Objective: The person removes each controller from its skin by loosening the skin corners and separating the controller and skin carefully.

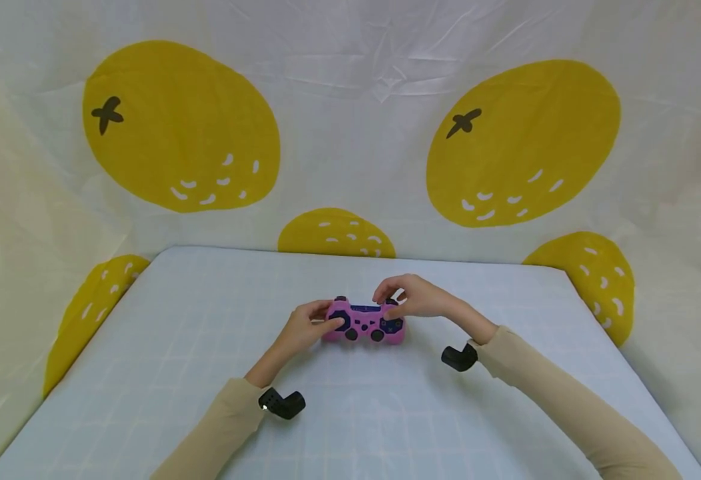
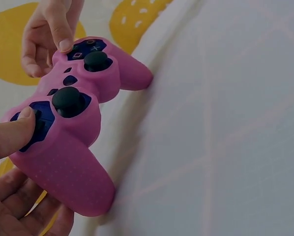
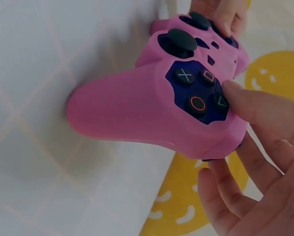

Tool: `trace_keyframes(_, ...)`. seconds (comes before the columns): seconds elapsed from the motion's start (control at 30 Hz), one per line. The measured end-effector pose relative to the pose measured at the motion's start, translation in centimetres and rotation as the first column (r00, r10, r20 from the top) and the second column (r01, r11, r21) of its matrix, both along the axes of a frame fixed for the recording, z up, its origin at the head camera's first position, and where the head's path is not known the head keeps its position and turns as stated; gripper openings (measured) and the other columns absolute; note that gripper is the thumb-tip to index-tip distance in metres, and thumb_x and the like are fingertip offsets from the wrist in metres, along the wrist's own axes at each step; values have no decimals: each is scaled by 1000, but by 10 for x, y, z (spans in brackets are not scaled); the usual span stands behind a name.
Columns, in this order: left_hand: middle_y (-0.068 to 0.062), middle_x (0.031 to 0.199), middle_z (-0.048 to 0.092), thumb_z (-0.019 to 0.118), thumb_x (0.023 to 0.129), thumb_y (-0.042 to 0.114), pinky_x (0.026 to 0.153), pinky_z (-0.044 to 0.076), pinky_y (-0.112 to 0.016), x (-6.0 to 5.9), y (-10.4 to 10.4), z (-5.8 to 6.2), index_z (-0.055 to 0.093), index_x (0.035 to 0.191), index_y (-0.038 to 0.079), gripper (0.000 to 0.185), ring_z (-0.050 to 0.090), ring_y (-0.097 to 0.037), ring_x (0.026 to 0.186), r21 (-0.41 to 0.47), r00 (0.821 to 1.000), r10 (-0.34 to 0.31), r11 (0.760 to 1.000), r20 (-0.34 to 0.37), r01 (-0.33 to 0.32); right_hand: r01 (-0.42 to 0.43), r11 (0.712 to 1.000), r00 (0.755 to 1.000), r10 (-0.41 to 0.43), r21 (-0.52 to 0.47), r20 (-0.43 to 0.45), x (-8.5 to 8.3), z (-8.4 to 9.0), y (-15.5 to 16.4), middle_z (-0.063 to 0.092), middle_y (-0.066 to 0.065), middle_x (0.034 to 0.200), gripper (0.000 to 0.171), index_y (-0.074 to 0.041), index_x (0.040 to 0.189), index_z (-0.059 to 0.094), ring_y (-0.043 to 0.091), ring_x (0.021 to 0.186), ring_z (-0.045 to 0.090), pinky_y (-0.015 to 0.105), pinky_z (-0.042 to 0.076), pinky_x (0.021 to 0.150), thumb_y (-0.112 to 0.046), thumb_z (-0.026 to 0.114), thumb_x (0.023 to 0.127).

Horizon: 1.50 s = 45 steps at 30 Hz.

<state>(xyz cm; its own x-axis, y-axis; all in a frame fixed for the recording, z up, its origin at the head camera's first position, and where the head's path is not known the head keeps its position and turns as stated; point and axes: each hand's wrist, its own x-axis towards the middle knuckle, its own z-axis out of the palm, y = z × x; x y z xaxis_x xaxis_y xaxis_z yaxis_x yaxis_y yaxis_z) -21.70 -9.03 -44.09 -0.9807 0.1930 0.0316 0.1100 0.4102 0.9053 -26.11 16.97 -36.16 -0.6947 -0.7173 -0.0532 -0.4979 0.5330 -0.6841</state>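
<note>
the pink controller [image 1: 364, 322] sits on the table [image 1: 206, 373] between both hands. the left hand [image 1: 304, 327] grips its left end, thumb on the d-pad; the right hand [image 1: 418, 298] grips the right end, thumb by the buttons.

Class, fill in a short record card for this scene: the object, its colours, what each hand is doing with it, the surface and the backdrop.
Object: game controller
Colours: pink skin, dark blue button panels, black sticks
Left hand: grips the left side, thumb on the direction pad
Right hand: grips the right side, thumb by the face buttons
Position: handles resting on the table
Surface: pale table with a faint grid
Backdrop: white cloth printed with yellow lemons
</note>
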Motion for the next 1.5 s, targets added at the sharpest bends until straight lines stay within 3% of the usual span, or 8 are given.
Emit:
trace_keyframes(0.2,-8,119,66,72,86,30,93,52,-38,0,0,-1,58,130,6,52,61,-23,107,-10,1000,2,1000,9,-2,-16,998,1000,17,55,-22,-3,1,-3,70,1,101,21,-12,103,69,19,102,61,48,50,92,-13,74,83)
trace_keyframes(0.57,-10,123,65,71,87,29,95,51,-40,1,1,5,56,132,5,54,60,-25,110,-22,1000,3,1000,25,-2,-30,986,988,55,165,-147,-3,13,-12,74,-4,94,16,-15,96,77,12,92,65,47,51,90,-17,78,80)
trace_keyframes(0.87,-8,117,67,72,86,27,91,53,-38,-1,0,-1,58,130,8,50,62,-23,105,-26,1000,-13,1000,-19,12,-2,980,980,42,197,-196,3,14,-18,74,-4,86,7,-15,87,78,10,84,65,40,55,84,-15,78,80)
trace_keyframes(1.13,-8,116,67,73,86,28,90,53,-38,2,1,4,58,129,8,50,62,-23,105,-30,1000,-8,1000,-16,7,15,923,940,118,385,-321,9,22,-26,65,-12,81,5,-21,81,72,10,82,54,28,48,75,-22,76,82)
trace_keyframes(1.3,-7,112,67,72,86,31,86,55,-36,4,5,6,59,128,8,49,62,-20,100,-59,1000,-13,998,-21,12,-55,902,935,198,429,-294,6,25,-29,62,-11,82,11,-24,75,68,11,82,55,27,46,73,-19,75,83)
trace_keyframes(1.5,-6,105,68,71,87,31,78,56,-31,4,6,3,59,126,7,47,61,-18,92,-93,997,-43,995,-65,37,-190,902,938,284,389,-200,-3,24,-29,59,-8,80,10,-19,78,66,7,75,52,25,47,73,-14,71,86)
